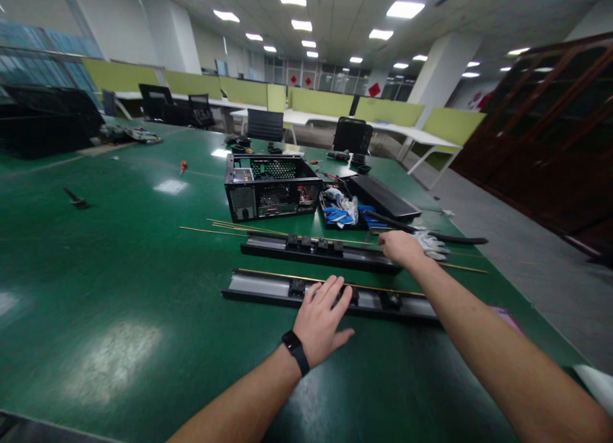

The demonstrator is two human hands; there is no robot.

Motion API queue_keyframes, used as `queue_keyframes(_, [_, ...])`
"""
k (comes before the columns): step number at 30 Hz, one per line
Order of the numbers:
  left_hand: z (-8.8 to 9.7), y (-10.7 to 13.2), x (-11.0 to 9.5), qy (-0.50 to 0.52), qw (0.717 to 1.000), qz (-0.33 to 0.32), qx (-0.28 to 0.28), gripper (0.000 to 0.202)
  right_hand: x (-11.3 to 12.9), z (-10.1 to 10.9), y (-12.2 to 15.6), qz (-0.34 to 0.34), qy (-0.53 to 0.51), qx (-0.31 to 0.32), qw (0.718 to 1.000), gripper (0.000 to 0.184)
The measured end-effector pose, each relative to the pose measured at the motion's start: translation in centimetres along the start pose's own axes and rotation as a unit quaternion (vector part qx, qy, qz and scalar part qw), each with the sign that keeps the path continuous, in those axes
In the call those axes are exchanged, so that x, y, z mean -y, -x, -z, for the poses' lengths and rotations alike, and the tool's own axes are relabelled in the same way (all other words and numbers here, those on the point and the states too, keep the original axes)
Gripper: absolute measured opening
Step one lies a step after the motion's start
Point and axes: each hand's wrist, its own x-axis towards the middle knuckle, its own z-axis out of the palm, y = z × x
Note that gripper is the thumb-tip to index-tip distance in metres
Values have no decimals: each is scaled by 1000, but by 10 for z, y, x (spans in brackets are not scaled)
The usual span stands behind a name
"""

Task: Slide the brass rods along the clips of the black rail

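Note:
My left hand (322,318), with a dark watch (295,352) on its wrist, lies with fingers spread over the nearer long black channel (249,285). Small black blocks (297,288) sit inside that channel, and a thin brass-coloured rod (272,276) runs along its far edge. My right hand (400,246) is closed at the right end of the farther black channel (268,244); its fingertips are hidden, so what they grip cannot be made out. Several black blocks (306,242) stand in the farther channel. Loose brass-coloured rods (213,230) lie behind it.
An open black computer case (272,187) stands behind the channels. To its right are a tray with blue-and-white gloves (341,210), a flat black panel (383,197) and a white glove (431,244). An orange-handled tool (183,166) lies on the green table (119,258).

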Motion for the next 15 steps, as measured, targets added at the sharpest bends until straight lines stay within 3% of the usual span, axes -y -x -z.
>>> queue_keyframes(9, [1,-1,1,-2,1000,1,8,81,18,-16,-12,40,-28,10,999,26])
queue_keyframes(15, [1,0,0,-3,1000,0,3,80,21,1,4,28,-64,-46,996,29])
